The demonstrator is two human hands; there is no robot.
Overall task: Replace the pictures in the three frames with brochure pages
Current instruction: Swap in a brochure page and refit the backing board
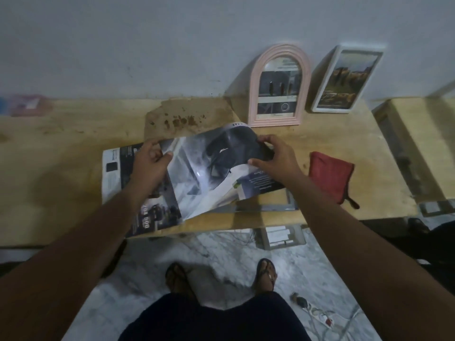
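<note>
An open glossy brochure point(197, 173) lies across the wooden table point(61, 168), one page lifted and curved. My left hand point(151, 158) pinches the page's left part. My right hand point(273, 156) grips its upper right edge. A pink arched frame point(279, 119) leans on the wall behind, holding a printed page. To its right leans a white rectangular frame point(344, 80) with a landscape picture. A thin clear or metal frame point(291, 205) lies flat by the table's front edge, partly under the brochure.
A red cloth pouch point(330, 173) lies right of the brochure. A stained brown cardboard sheet point(187, 116) lies behind it. A wooden box point(418, 143) stands at the far right. Below the table are a marble floor, my sandalled feet and small clutter point(317, 313).
</note>
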